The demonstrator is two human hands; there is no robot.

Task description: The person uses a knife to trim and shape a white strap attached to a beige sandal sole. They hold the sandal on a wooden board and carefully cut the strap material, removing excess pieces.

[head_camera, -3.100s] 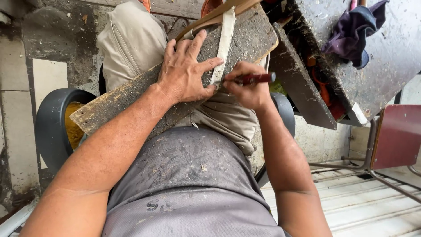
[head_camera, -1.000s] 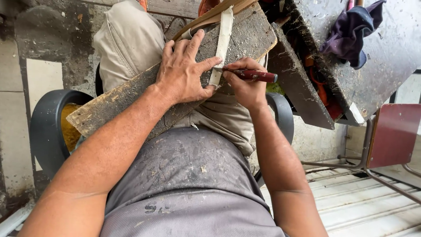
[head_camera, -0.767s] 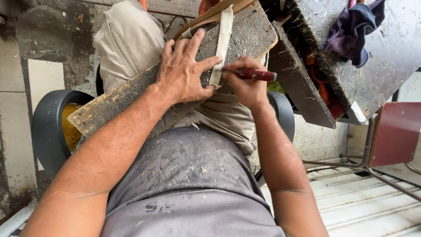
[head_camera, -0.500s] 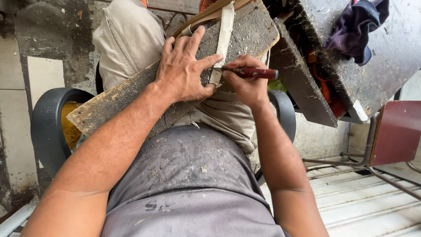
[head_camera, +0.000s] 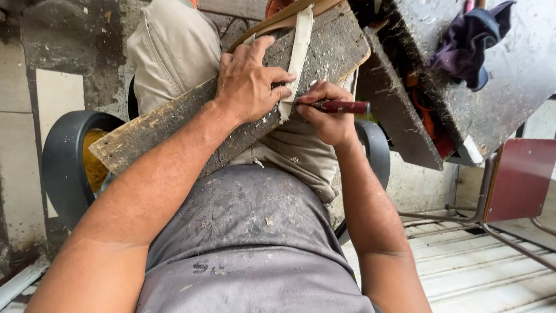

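Head view looks down on a seated person with a worn plank across the lap, its long axis running from lower left, over a dark tub, up to the upper right. A pale strip lies on the plank, running from the top edge down toward the hands, nearly crosswise to the board. The left hand lies flat with fingers spread, pressing the strip's lower end against the wood. The right hand is closed around a tool with a dark red handle; the handle lies nearly level, butt pointing right, working end pointing left at the strip's lower end, hidden by the fingers. The tub holds something yellow. To the right, a tilted grey box shows orange items inside, with a purple cloth on top.
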